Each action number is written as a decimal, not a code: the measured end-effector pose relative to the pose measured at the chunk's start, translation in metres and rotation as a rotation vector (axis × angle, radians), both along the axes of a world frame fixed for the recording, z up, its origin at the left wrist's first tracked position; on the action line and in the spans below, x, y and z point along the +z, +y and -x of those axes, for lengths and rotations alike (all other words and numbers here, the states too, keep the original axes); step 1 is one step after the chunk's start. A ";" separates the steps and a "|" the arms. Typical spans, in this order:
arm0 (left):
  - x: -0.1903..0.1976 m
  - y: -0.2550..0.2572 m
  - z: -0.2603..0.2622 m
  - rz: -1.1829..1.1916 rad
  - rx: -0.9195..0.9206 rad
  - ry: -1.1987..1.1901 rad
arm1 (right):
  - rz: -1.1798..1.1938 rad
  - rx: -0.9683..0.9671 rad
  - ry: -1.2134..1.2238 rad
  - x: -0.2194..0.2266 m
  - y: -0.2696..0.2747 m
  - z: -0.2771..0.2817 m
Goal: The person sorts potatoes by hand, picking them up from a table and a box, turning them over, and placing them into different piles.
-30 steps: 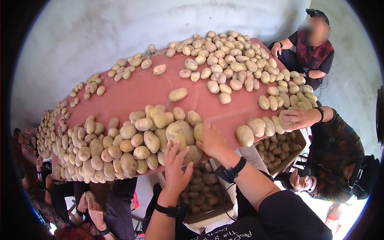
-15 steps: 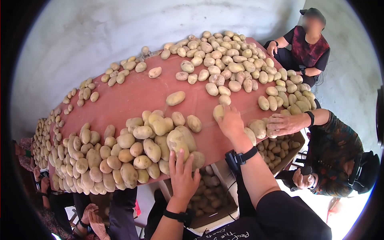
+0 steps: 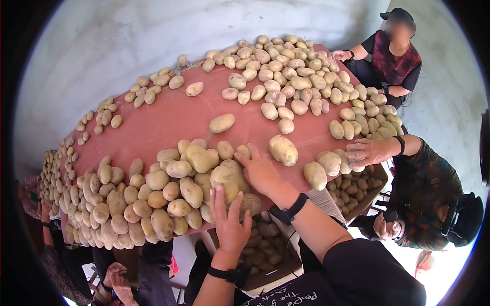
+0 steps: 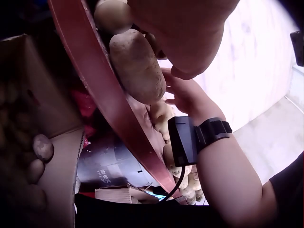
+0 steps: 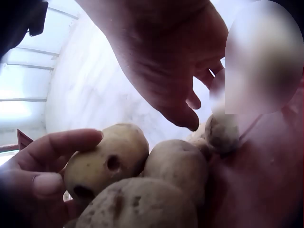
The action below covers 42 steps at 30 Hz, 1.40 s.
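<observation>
A big pale-tan potato point(image 3: 228, 178), oval and dusty, lies at the near edge of the heap on the red-brown table point(image 3: 168, 120), partly overhanging the rim. A smaller potato point(image 3: 250, 203) sits just below it at the very edge. Another oval potato point(image 3: 283, 150) lies alone on bare tabletop just to the right, apart from the heap.

White lettering on the wearer's black shirt point(image 3: 301, 297) appears upside down in the head view; only "People" and "The" are legible. Remaining words are cut off or blurred.
</observation>
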State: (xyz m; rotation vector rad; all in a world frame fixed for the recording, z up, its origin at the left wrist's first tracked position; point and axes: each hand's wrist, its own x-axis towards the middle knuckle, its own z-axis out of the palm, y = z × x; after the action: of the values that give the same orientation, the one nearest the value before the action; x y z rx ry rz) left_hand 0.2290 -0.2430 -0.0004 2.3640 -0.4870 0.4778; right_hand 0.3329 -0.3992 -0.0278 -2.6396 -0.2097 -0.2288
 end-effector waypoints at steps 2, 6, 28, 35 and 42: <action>0.001 0.001 0.001 0.010 0.000 0.013 | -0.084 0.061 -0.016 -0.004 -0.007 -0.007; 0.000 0.002 -0.001 0.043 -0.001 0.038 | -0.370 0.068 0.156 0.016 -0.011 -0.005; 0.001 -0.001 -0.019 0.206 0.079 0.000 | -0.364 0.056 0.233 0.067 -0.035 -0.027; -0.001 -0.009 -0.014 0.244 0.134 -0.078 | -0.414 0.328 0.309 0.079 0.013 0.014; 0.004 -0.007 -0.001 0.188 -0.173 -0.036 | -0.535 0.372 0.380 0.083 -0.030 0.017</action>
State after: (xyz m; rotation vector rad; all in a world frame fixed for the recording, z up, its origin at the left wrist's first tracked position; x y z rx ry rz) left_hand 0.2302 -0.2496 0.0038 2.1158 -0.6293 0.4656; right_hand 0.3162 -0.4289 0.0548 -2.0169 -0.4341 0.3012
